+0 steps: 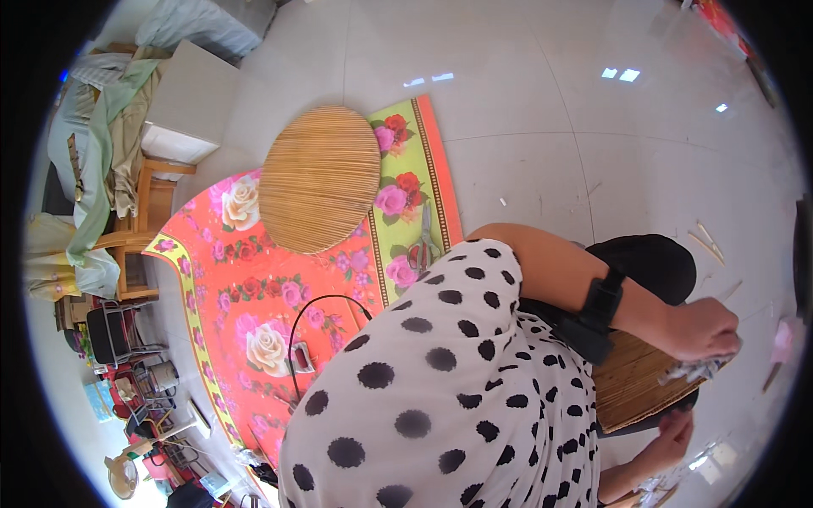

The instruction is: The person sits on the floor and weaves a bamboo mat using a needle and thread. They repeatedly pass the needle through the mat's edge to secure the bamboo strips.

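My left hand (707, 328) is closed on a crumpled grey-and-white cloth (696, 369), pressed against the edge of a brown slatted round piece (631, 381). This piece, like bamboo or straw strips laid side by side, rests across my lap and is partly covered by my arm. My right hand (669, 442) is below it, close to its lower edge; its fingers are blurred, and I cannot make out anything in them. A black strapped device (597, 313) sits on my left forearm.
A round slatted mat (322, 179) lies on a red floral sheet (279, 288) to the left, with scissors (423, 245) beside it. Thin strips (707, 243) are scattered on the tiled floor (508, 93). A white cabinet (190, 97) and chairs (118, 334) stand at the far left.
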Available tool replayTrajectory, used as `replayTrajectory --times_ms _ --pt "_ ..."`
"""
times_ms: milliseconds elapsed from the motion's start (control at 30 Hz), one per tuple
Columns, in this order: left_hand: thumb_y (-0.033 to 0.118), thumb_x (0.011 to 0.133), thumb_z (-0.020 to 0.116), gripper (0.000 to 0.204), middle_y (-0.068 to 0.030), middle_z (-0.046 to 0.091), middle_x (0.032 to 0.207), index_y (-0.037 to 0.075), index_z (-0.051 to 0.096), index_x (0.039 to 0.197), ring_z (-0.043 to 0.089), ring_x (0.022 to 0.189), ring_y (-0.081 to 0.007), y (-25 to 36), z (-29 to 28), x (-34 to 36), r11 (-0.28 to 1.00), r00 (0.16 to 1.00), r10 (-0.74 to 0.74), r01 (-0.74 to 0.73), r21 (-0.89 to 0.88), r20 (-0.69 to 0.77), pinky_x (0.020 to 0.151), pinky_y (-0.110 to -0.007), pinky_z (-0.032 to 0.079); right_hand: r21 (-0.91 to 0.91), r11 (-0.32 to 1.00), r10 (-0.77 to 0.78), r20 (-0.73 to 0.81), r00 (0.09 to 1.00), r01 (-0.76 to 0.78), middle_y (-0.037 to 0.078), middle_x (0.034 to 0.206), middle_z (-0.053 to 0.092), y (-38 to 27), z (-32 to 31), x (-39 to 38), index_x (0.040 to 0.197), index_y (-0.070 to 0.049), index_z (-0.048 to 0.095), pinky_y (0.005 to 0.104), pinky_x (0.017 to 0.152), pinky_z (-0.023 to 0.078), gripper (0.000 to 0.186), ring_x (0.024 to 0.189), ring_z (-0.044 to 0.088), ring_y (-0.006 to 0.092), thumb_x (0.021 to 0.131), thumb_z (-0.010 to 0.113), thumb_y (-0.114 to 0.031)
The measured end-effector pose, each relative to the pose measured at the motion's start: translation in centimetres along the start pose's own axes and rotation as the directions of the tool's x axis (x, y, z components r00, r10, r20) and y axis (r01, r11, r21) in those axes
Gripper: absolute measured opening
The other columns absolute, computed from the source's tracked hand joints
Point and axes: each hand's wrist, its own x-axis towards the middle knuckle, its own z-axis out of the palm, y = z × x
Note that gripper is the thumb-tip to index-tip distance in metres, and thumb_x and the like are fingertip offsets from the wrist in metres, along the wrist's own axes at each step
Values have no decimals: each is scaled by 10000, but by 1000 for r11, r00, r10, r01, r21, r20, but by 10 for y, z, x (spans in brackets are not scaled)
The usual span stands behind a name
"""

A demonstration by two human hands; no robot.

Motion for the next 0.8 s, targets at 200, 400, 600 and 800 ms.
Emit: replayTrajectory --times_ms 200,400,600,800 --pt "386 853 726 283 -161 702 927 107 732 806 672 875 -356 18 39 -5 927 886 316 -365 91 339 745 -457 509 946 293 111 111 988 -139 187 1598 326 -116 20 -16 1561 -48 351 500 1201 251 666 1459 338 339 1050 264 -466" --pt "414 776 778 309 -122 588 1156 153 692 920 577 1096 -334 27 32 -1 609 671 741 -662 438 -17 827 -453 463 994 106 -207 49 977 -28 190 1628 252 -143 43 -15 1573 -29 307 534 1225 97 769 1511 184 356 1002 266 -543" --pt "483 913 654 572 -122 408 1453 180 436 1347 466 1287 -380 23 29 -1 762 844 536 -502 409 37 972 -577 436 786 -315 -909 -89 407 -532 209 1647 196 -113 74 42 1578 -4 278 577 1238 -56 891 1554 41 386 944 276 -630" --pt "454 912 654 544 -126 434 1418 170 456 1332 485 1254 -377 18 48 -3 873 886 439 -460 160 150 954 -563 445 952 -105 -621 -289 728 288 218 1664 191 -119 60 16 1584 53 214 511 1253 110 849 1545 139 392 1004 186 -567"
